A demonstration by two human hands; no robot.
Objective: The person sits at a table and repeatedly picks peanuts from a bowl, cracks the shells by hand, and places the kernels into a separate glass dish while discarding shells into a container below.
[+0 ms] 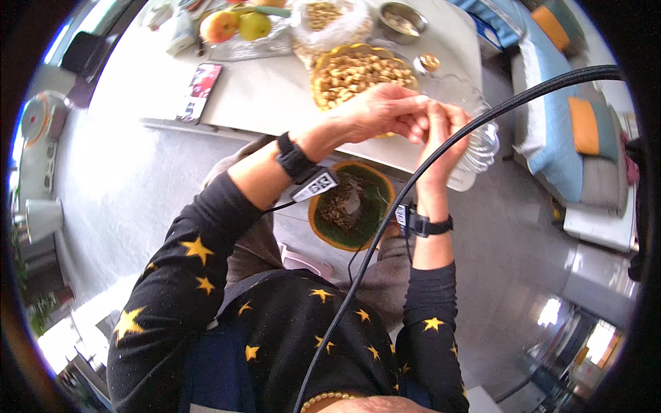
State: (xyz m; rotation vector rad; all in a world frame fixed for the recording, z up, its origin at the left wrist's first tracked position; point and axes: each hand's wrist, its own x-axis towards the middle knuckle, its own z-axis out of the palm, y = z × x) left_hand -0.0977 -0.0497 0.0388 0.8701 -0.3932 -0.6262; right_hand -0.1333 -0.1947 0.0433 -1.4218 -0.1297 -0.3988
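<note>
My left hand [382, 113] and my right hand [445, 129] meet fingertip to fingertip over the table's near edge. Their fingers are curled in, and whatever lies between them is too small or hidden to make out. Just beyond my left hand is a yellow-rimmed basket [356, 72] heaped with peanuts in their shells. Partly behind my right hand sits a clear, scalloped plastic tray or dish [477, 142]. Below the table edge, between my knees, stands an orange-rimmed bin [390, 193] with dark green inside and brown scraps at its bottom.
On the white table [258, 95] are a phone-like object [199, 93], round fruit [219, 27] on clear plastic, a bag of peanuts [324, 18], a steel bowl [402, 23] and a gold-lidded jar [428, 63]. A black cable [465, 131] crosses the view. A blue-covered sofa [555, 129] stands right.
</note>
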